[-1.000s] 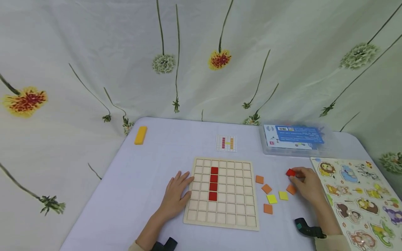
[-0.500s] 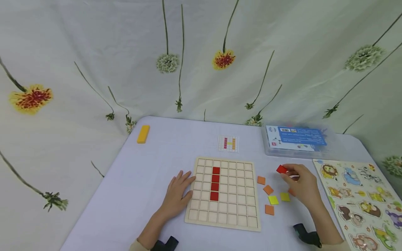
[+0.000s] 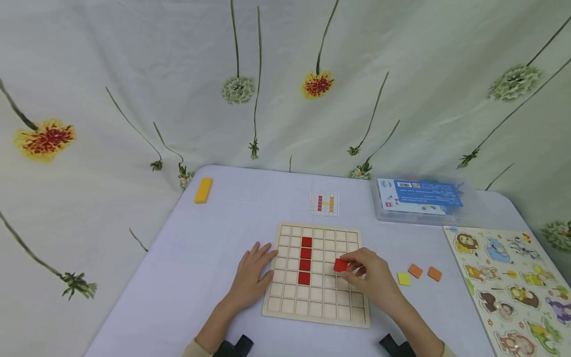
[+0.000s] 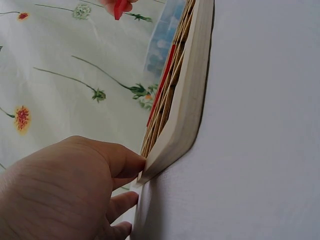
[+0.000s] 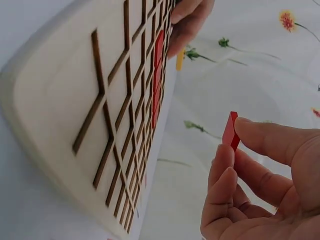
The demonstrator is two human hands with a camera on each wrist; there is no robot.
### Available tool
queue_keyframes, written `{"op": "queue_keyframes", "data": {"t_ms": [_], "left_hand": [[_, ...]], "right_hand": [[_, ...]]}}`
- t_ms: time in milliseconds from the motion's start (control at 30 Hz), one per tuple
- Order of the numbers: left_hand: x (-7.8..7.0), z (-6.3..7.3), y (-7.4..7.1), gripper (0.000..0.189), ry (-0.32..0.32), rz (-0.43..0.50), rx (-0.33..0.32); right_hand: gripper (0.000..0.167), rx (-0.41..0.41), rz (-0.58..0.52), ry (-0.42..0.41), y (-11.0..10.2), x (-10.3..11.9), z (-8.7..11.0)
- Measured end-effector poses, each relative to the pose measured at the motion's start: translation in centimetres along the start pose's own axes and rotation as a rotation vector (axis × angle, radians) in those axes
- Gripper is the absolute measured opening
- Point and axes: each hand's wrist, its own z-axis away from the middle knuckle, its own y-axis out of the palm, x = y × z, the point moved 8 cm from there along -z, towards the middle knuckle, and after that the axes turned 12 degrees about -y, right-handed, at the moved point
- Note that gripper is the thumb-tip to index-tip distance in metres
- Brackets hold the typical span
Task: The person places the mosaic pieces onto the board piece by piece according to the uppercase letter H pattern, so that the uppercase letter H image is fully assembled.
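My right hand (image 3: 373, 277) pinches a red square tile (image 3: 341, 265) between thumb and fingertips, held over the right half of the wooden grid board (image 3: 315, 317). In the right wrist view the tile (image 5: 230, 131) is raised above the board's surface. Several red tiles (image 3: 305, 265) stand in one column of the board's squares. My left hand (image 3: 251, 277) lies at the board's left edge with fingers spread; its fingertips touch the wooden rim (image 4: 172, 145) in the left wrist view.
Orange tiles (image 3: 434, 273) and a yellow tile (image 3: 403, 279) lie right of my right hand. A small pattern card (image 3: 324, 205) lies behind the board. A clear plastic box (image 3: 415, 198), an animal puzzle board (image 3: 508, 282) and a yellow block (image 3: 203, 191) are around it.
My right hand has carried the red tile leftward from the loose tiles to above the board, and now covers some of the loose tiles. The left hand has stayed at the board's edge.
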Motion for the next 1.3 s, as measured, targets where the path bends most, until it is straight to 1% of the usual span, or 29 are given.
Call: {"op": "queue_keyframes", "data": {"t_ms": [133, 233, 433, 600, 800, 1033, 1167, 1300], "left_hand": [[-0.2, 0.0, -0.1, 0.048, 0.015, -0.009, -0.009], [-0.2, 0.0, -0.1, 0.047, 0.020, -0.013, -0.011], [-0.1, 0.0, 0.0, 0.047, 0.021, -0.018, -0.014], [0.0, 0.0, 0.0, 0.047, 0.021, -0.017, -0.014], [-0.1, 0.0, -0.1, 0.047, 0.024, -0.027, -0.018], [0.0, -0.1, 0.0, 0.047, 0.008, -0.022, -0.006], [-0.1, 0.0, 0.0, 0.047, 0.017, -0.022, -0.010], [-0.2, 0.0, 0.0, 0.047, 0.022, -0.014, -0.018]], "right_hand": [[0.024, 0.056, -0.052, -0.074, 2.4, 1.5, -0.5], [0.023, 0.107, -0.071, -0.123, 4.0, 2.5, -0.7], [0.021, 0.243, -0.060, -0.087, 7.1, 2.9, -1.0], [0.018, 0.312, -0.058, -0.086, 8.4, 3.2, -1.0], [0.015, 0.334, -0.030, -0.081, 9.2, 2.9, -1.1], [0.017, 0.318, -0.004, -0.085, 9.3, 2.8, -1.1], [0.020, 0.303, -0.016, -0.066, 8.5, 2.6, -0.9], [0.025, 0.276, -0.043, -0.048, 6.6, 2.2, -0.3]]}}
